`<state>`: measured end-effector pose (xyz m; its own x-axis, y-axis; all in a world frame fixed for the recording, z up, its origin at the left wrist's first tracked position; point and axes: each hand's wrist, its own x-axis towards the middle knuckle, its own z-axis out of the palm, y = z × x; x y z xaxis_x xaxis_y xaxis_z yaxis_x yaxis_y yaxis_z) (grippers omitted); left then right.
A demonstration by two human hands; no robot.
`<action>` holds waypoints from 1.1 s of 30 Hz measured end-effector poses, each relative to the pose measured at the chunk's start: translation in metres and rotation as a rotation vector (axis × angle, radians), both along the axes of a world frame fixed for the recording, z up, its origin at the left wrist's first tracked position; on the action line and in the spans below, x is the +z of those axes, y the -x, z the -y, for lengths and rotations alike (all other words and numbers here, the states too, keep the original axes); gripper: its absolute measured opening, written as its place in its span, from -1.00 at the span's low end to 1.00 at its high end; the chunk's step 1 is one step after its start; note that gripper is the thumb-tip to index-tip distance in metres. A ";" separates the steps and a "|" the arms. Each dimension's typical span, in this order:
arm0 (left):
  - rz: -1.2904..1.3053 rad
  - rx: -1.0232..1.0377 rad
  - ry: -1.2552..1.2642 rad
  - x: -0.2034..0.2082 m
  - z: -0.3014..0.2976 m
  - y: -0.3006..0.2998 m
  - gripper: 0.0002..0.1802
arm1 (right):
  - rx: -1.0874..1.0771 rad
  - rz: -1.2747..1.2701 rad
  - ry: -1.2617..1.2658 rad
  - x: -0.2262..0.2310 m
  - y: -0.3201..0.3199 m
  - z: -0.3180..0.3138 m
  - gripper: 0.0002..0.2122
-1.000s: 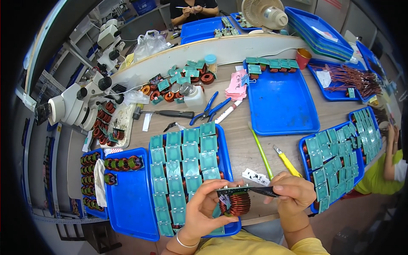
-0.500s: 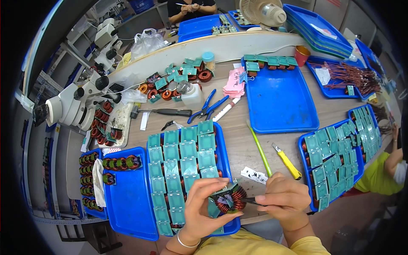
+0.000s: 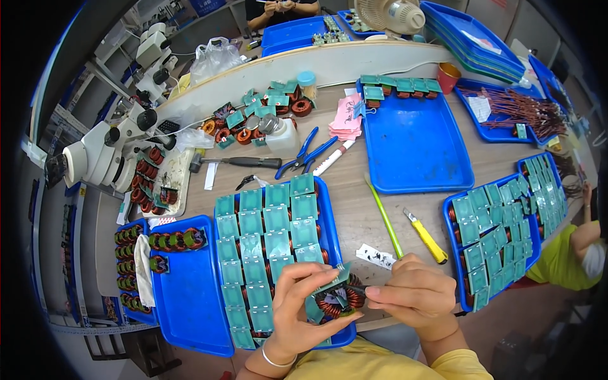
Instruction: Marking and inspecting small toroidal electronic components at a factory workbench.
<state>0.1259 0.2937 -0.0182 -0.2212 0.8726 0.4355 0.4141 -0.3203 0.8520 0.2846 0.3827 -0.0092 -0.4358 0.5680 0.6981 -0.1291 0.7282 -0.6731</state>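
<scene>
My left hand (image 3: 296,310) grips a toroidal coil (image 3: 334,303) wound with copper wire, with a green circuit board (image 3: 339,277) on its upper side. The thumb presses from below and the fingers from above. My right hand (image 3: 415,290) is closed around a thin dark pointed tool (image 3: 358,289), whose tip reaches into the coil's right side; its exact kind is hard to make out. Below and left of the coil lies a blue tray (image 3: 329,218) filled with rows of coils under green boards (image 3: 251,247).
Beyond my hands lie a yellow utility knife (image 3: 425,237), a green stick (image 3: 384,218), a white strip (image 3: 376,256), blue-handled pliers (image 3: 306,154) and a hammer (image 3: 237,161). Blue trays (image 3: 418,149) stand around, one with boards (image 3: 491,237) at right. Microscopes (image 3: 95,152) stand left. Another person (image 3: 278,12) sits opposite.
The dark tool has shifted slightly up and left, deeper against the coil, and my right hand followed. The coil is tilted a little differently in my left hand. The whole view has shifted slightly.
</scene>
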 end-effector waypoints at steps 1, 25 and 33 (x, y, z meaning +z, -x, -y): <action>0.000 0.002 0.002 0.000 0.000 0.000 -0.29 | 0.002 0.000 0.002 0.000 0.001 0.000 -0.80; -0.129 0.098 0.044 0.004 0.001 -0.001 -0.31 | -0.007 0.050 -0.045 0.000 0.002 -0.001 -0.81; -0.136 0.124 0.039 0.004 0.000 0.000 -0.29 | -0.011 0.086 -0.079 0.000 0.001 0.000 -0.81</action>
<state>0.1257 0.2934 -0.0137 -0.2693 0.8592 0.4350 0.5606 -0.2274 0.7963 0.2832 0.3823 -0.0095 -0.4900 0.5179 0.7012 -0.0646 0.7806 -0.6217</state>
